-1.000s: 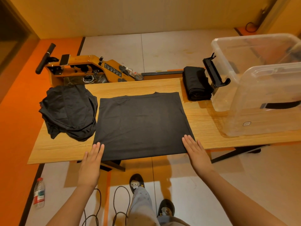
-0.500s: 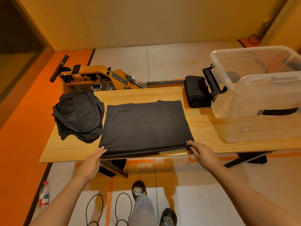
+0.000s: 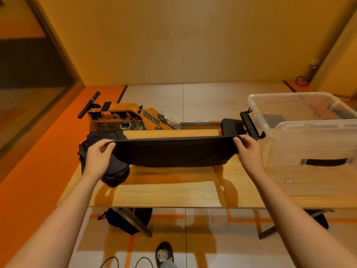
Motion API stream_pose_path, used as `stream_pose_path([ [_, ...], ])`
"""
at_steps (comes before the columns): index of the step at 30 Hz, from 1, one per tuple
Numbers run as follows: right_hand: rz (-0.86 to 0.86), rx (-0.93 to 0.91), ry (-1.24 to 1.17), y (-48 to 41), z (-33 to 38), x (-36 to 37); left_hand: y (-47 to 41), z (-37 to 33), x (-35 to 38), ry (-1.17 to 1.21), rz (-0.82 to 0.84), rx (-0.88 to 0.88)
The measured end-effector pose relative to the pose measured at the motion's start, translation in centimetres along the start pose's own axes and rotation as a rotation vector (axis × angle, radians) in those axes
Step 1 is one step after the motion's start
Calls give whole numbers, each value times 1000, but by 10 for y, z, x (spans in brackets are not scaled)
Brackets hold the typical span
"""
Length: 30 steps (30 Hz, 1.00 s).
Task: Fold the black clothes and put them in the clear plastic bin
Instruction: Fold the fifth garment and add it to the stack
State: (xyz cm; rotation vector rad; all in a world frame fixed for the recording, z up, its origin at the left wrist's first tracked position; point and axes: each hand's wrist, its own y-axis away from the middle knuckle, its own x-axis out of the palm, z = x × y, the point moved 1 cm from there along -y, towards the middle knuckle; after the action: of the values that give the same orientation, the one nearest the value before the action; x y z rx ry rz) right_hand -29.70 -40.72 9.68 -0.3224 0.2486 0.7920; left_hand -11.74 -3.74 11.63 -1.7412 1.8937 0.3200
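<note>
Single head-worn wide view; forward and down, close over table (image 3: 166, 192)

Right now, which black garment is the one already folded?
Find the clear plastic bin at the right of the table. Just left of its black latch sits the folded stack: neat and compact, unlike the crumpled pile far left and the garment held up.

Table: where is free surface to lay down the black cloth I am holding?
The widest bare patch of the table is the near strip, between the held black cloth and the front edge, with the crumpled pile left and the clear bin right. Crowded: the far right corner, where the folded stack lies beside the bin.
</note>
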Motion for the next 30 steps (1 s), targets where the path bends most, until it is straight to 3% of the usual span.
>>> stream_pose_path([
  [8,-20,-83,-125,-22,69,-25,-15,-54,-34,253,-126,-8],
  [16,-30,-111,-187,-23,92,-35,-20,-79,-46,277,-143,5],
  [30,109,-71,-181,0,88,-20,-19,-47,-65,293,-136,-58],
])
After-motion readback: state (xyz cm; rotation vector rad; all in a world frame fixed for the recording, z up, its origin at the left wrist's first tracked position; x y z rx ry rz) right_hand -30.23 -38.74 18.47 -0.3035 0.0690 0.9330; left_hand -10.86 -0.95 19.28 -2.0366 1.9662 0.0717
